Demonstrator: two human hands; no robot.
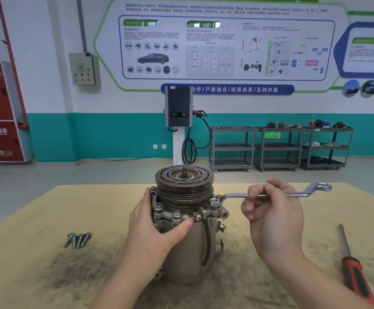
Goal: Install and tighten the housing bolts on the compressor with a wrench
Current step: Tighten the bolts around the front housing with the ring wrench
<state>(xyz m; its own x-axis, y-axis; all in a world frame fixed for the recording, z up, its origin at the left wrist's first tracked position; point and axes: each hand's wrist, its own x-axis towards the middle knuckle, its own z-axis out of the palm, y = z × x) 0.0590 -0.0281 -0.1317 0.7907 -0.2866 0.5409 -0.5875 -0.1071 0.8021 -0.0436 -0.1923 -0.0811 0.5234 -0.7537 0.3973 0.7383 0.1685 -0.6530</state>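
Tightening looks to be the step in hand: the compressor (188,237) stands upright on the table (36,219), the left hand (157,228) curled round its flange, while the right hand (272,210) grips the wrench (232,195), whose ring end sits on a bolt (214,200) at the compressor's right rim. Next, I judge, comes a steady swing of the handle with the housing braced, since spare bolts (78,240) lie well left of the compressor.

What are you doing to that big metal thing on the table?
A person is bolting a compressor together. The left hand grips its side to steady it, while the right hand holds a wrench whose ring end sits over a bolt on the housing's right side. A few bolts are already in the flange. More loose bolts wait on the table to the left, and a red-handled screwdriver lies on the right.
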